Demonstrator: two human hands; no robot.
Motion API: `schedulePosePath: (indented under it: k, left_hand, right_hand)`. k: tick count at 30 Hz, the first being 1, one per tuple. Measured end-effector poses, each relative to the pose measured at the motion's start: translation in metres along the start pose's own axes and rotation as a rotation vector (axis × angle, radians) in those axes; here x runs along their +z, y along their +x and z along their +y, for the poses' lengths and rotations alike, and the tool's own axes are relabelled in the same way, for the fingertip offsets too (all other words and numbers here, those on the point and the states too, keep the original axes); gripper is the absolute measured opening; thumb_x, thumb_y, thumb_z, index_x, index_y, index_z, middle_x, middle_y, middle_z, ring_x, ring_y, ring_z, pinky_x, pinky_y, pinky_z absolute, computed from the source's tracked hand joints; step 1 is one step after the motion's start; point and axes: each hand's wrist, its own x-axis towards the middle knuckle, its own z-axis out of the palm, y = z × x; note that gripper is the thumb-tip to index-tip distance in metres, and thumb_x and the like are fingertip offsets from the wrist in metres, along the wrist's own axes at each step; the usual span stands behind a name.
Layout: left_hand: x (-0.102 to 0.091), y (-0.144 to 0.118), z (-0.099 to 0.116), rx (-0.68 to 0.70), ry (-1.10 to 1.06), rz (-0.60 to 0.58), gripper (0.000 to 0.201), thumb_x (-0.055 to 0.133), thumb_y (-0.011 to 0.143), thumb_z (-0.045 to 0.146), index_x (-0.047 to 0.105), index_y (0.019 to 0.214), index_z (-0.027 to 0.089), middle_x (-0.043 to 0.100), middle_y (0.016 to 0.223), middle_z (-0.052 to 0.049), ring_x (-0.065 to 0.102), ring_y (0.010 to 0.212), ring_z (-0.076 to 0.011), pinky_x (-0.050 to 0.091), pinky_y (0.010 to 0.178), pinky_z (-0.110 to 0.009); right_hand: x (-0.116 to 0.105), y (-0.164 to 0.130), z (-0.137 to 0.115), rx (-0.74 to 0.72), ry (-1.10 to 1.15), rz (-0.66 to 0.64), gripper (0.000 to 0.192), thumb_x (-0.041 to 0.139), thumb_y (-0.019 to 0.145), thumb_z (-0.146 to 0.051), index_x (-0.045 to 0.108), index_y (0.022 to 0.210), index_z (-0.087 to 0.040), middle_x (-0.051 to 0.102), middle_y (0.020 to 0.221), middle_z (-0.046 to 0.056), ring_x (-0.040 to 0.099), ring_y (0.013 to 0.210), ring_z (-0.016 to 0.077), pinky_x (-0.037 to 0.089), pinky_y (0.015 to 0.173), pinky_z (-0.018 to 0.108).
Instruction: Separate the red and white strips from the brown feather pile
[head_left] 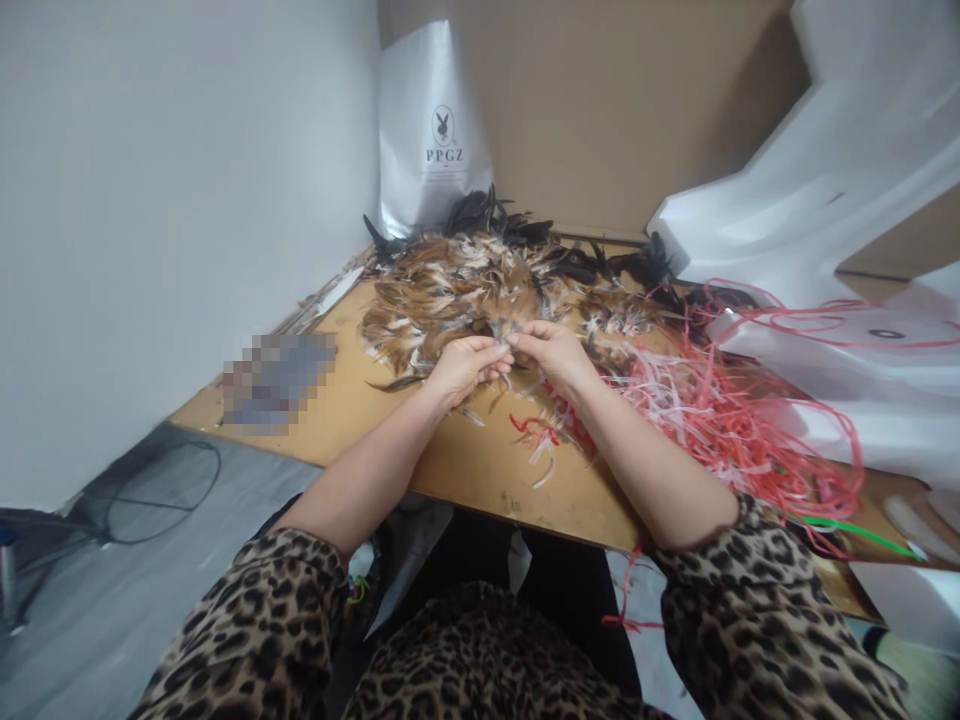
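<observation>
My left hand point(466, 370) and my right hand point(553, 352) meet over the near edge of a wide heap of brown and cream feathers point(450, 290). Thumb and fingers of both are pinched together, fingertips almost touching. Between them is the base of a small bunch of brown feathers point(517, 300), which fans out away from me and blends into the heap behind. Black feathers point(480, 212) lie along the heap's far side. Loose feather bits lie on the table just below my hands.
A tangle of red and white plastic strips point(720, 420) covers the right of the wooden table point(352, 420). A white printed bag point(427, 130) stands at the back. Large white shaped pieces point(810, 200) lean at right. A blurred-out item point(277, 380) lies at left by the wall.
</observation>
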Motion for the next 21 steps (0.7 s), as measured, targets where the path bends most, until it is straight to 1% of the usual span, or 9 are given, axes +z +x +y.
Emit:
schedulePosePath:
  k: [8, 12, 14, 16, 17, 19, 21]
  left_hand:
    - [-0.001, 0.001, -0.004, 0.014, 0.016, -0.013, 0.020, 0.071, 0.066, 0.025, 0.064, 0.074, 0.009, 0.067, 0.070, -0.006, 0.058, 0.055, -0.0052, 0.042, 0.052, -0.016]
    - [-0.002, 0.000, -0.003, 0.016, 0.029, -0.009, 0.020, 0.071, 0.067, 0.026, 0.064, 0.074, 0.009, 0.067, 0.073, -0.006, 0.059, 0.056, -0.0059, 0.043, 0.053, -0.016]
    - [-0.003, 0.001, -0.002, 0.012, 0.015, -0.005, 0.020, 0.070, 0.068, 0.026, 0.065, 0.076, 0.009, 0.068, 0.075, -0.007, 0.061, 0.058, -0.0066, 0.043, 0.053, -0.016]
    - [-0.005, 0.003, -0.001, 0.008, -0.034, 0.009, 0.019, 0.069, 0.069, 0.025, 0.065, 0.079, 0.010, 0.069, 0.076, -0.007, 0.062, 0.062, -0.0076, 0.044, 0.055, -0.016]
    - [-0.007, 0.003, 0.000, 0.007, -0.070, 0.019, 0.018, 0.069, 0.069, 0.024, 0.065, 0.080, 0.010, 0.069, 0.077, -0.007, 0.063, 0.064, -0.0080, 0.044, 0.057, -0.016]
    - [-0.009, 0.005, 0.000, 0.002, -0.149, 0.032, 0.016, 0.069, 0.070, 0.021, 0.064, 0.081, 0.011, 0.069, 0.078, -0.006, 0.064, 0.068, -0.0085, 0.046, 0.062, -0.017]
    - [-0.010, 0.005, 0.000, -0.016, -0.205, 0.026, 0.015, 0.068, 0.070, 0.019, 0.064, 0.082, 0.011, 0.069, 0.080, -0.006, 0.064, 0.069, -0.0087, 0.047, 0.066, -0.019]
  right_hand:
    - [0.001, 0.001, 0.008, 0.019, 0.073, 0.024, 0.027, 0.076, 0.057, -0.035, 0.056, 0.060, -0.016, 0.050, 0.048, -0.005, 0.041, 0.044, 0.0053, 0.030, 0.044, 0.019]
    - [0.001, 0.002, 0.010, 0.027, 0.063, 0.027, 0.028, 0.076, 0.056, -0.037, 0.056, 0.060, -0.016, 0.052, 0.049, -0.005, 0.042, 0.045, 0.0057, 0.032, 0.045, 0.020]
    - [0.000, 0.002, 0.008, 0.014, 0.016, 0.027, 0.029, 0.074, 0.057, -0.040, 0.058, 0.064, -0.016, 0.054, 0.051, -0.004, 0.044, 0.046, 0.0064, 0.034, 0.047, 0.021]
    - [-0.001, 0.001, 0.004, -0.043, -0.094, 0.010, 0.031, 0.072, 0.059, -0.042, 0.062, 0.072, -0.016, 0.057, 0.057, -0.002, 0.047, 0.049, 0.0079, 0.038, 0.050, 0.022]
    - [-0.001, 0.000, 0.001, -0.094, -0.182, -0.005, 0.033, 0.071, 0.061, -0.043, 0.063, 0.077, -0.016, 0.059, 0.061, -0.001, 0.048, 0.052, 0.0089, 0.039, 0.053, 0.023]
    - [-0.002, -0.003, -0.005, -0.249, -0.416, -0.034, 0.034, 0.069, 0.063, -0.040, 0.063, 0.087, -0.016, 0.063, 0.073, 0.002, 0.052, 0.059, 0.0111, 0.042, 0.060, 0.026]
    - [-0.001, -0.007, -0.008, -0.416, -0.686, -0.044, 0.031, 0.066, 0.068, -0.035, 0.062, 0.093, -0.017, 0.065, 0.084, 0.004, 0.055, 0.066, 0.0136, 0.042, 0.066, 0.028]
